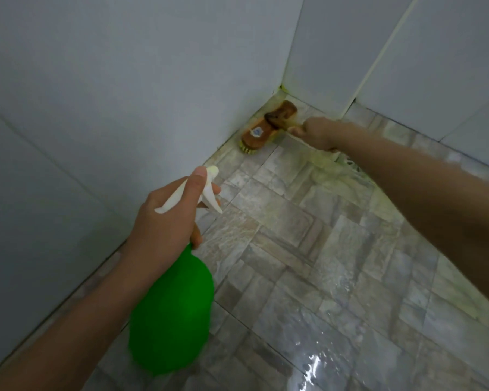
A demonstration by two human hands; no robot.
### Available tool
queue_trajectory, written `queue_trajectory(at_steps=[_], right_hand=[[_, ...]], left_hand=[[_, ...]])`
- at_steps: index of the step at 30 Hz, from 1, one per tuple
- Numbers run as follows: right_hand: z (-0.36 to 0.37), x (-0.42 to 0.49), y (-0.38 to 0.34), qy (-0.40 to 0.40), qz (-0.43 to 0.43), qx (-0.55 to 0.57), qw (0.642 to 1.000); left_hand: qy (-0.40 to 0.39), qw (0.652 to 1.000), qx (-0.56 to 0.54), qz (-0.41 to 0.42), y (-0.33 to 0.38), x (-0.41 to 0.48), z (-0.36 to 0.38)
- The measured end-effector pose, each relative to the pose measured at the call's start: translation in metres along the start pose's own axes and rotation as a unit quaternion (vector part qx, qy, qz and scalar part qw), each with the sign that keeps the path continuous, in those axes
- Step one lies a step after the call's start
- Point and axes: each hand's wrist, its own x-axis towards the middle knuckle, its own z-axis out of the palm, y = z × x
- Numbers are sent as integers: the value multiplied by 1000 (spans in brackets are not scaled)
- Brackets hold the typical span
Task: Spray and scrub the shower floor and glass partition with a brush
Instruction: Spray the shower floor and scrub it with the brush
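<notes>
The left hand (167,218) is clamped on the spray bottle (172,311). Its thumb (198,179) lies along the top of the white spray head (212,197), reaching almost to the nozzle, and its fingers curl round the neck below, with one fingertip showing by the trigger. The green body of the bottle hangs under the wrist, tilted, with the nozzle aimed toward the far corner of the floor (308,249).

The right hand (319,134) is stretched out well ahead of the left, the two hands far apart. Its fingers (297,131) are curled and meet the near end of the brush (266,128). The frame is blurred there, so I cannot tell whether they pinch the brush or only touch it.

The brush is a brown wooden block with a small label on its back and yellow bristles showing at its lower left edge. It sits on the floor in the corner, right against the foot of the left wall (96,94) and just short of where the two walls meet.

The floor is laid in grey stone-look tiles and is wet, with bright glare near the bottom edge. A yellowish film lies on the tiles and grout around the brush and under the right forearm. The walls are large pale tiles.
</notes>
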Motion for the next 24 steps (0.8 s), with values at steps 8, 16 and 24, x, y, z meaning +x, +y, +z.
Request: queue_trajectory(at_steps=[8,16,24], right_hand=[[-9,-70,84,-80,133,-26,988],[19,-104,119,-72,155,5,985],[25,-101,43,8,91,53,994]], left_hand=[[-11,1000,4,5,3,-4,2],[-17,1000,5,4,2,-13,12],[-46,998,33,23,-1,-21,31]])
